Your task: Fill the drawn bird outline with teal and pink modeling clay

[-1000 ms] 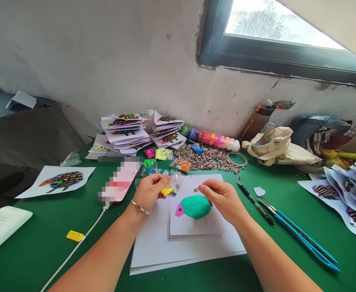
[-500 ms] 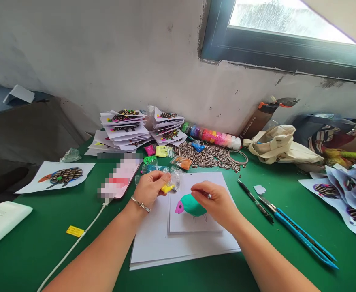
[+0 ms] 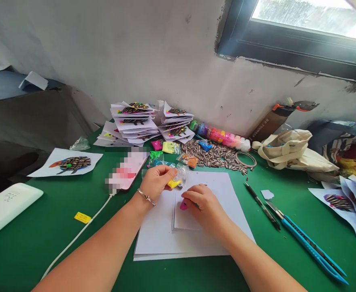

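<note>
Green table (image 3: 44, 243): left fingers (image 3: 165, 175) pinch yellow clay (image 3: 174, 183); curled right fingers (image 3: 192, 200) press clay figure (image 3: 183, 206).

- The table (image 3: 44, 243) is deep green.
- The clay lump (image 3: 174, 183) is bright yellow.
- The clay bit (image 3: 183, 205) on the paper is pink.
- The paper sheets (image 3: 226, 190) are plain white.
- The sunflower seeds (image 3: 217, 156) are striped black and white.
- The utility knife (image 3: 311, 247) is bright blue, and the pen (image 3: 261, 205) is black.
- The row of clay packs (image 3: 220, 137) runs from green through purple and pink to white.
- The tote bag (image 3: 290, 150) is cream.
- The tag (image 3: 82, 217) is yellow.
- The power bank (image 3: 7, 207) is white.
</note>
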`<action>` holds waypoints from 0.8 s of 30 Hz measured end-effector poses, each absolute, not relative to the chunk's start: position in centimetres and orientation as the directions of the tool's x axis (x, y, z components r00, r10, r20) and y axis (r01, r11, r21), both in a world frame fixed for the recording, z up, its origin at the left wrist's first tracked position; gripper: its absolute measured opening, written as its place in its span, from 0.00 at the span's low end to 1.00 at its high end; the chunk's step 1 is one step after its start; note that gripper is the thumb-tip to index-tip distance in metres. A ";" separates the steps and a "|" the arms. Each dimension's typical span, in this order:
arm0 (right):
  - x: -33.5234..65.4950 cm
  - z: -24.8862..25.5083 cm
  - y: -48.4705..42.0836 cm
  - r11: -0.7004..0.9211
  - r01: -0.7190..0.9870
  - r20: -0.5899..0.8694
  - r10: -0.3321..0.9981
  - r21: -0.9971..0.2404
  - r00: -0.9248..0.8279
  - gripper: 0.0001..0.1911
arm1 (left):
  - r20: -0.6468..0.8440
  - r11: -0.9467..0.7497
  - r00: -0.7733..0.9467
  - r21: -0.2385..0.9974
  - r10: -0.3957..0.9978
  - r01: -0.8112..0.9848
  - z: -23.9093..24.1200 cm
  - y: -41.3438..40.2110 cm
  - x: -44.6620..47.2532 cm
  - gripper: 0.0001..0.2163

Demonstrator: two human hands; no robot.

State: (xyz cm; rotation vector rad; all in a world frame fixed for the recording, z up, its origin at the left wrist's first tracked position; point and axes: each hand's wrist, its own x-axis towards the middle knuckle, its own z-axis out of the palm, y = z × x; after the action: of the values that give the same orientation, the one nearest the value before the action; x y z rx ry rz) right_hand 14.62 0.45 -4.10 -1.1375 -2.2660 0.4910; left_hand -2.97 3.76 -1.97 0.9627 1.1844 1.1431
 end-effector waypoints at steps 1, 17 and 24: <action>14.6 -4.3 0.5 0.590 0.611 0.319 0.804 -0.528 -0.501 0.10 | -0.184 0.183 0.007 0.971 0.983 -0.153 -2.0 3.7 -3.0 0.16; 14.0 -4.4 0.4 0.615 0.677 0.240 0.786 -0.403 -0.570 0.10 | -0.165 0.164 0.012 0.972 0.986 -0.168 -2.2 3.6 -3.0 0.14; 14.7 -3.9 0.3 0.619 0.638 0.238 0.777 -0.458 -0.583 0.13 | -0.164 0.164 0.016 0.970 0.986 -0.178 -2.3 3.6 -3.0 0.14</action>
State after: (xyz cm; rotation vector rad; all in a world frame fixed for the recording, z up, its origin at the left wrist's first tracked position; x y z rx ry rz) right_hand 14.74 0.27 -3.95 -1.1229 -2.4291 0.4552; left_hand -3.00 3.58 -2.26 0.9582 1.1497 1.1657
